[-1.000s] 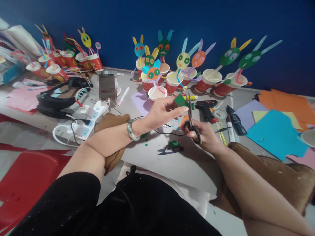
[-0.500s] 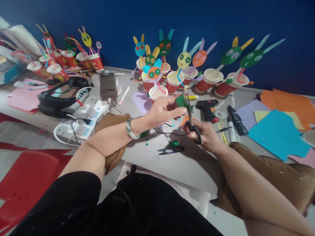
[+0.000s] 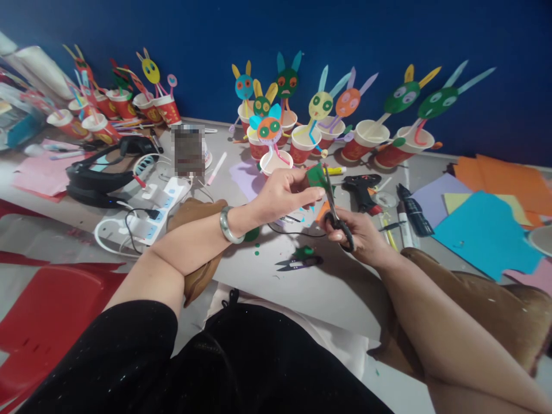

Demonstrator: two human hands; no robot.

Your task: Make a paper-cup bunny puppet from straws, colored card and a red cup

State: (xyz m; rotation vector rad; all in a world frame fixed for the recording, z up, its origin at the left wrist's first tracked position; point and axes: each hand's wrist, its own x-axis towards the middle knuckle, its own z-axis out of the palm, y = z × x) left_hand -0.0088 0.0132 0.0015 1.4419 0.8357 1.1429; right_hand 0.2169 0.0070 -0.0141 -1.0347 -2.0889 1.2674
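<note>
Between the thumb and fingers of my left hand (image 3: 291, 192) is a piece of green paper (image 3: 316, 176). My right hand (image 3: 357, 233) grips black-handled scissors (image 3: 333, 211), fingers in the loops, with the blades pointing up at the paper's right edge. Whether the blades are fully closed on the paper is hard to see. Below the hands, purple-handled thread snips (image 3: 299, 264) lie on the grey table (image 3: 259, 287), touching green paper scraps (image 3: 304, 251). Small green bits lie to the left, near my bangle.
Red paper cups (image 3: 276, 164) with paper puppet heads line the blue wall. A black glue gun (image 3: 362, 190), black markers (image 3: 416, 215) and a blue sheet (image 3: 487, 236) lie right. Leftward are a white power strip (image 3: 166, 207), a black headset (image 3: 99, 178) and a red chair (image 3: 56, 322).
The scissor blades look slightly more spread against the green paper. Both hands stay almost in place, and the whole view has shifted a little.
</note>
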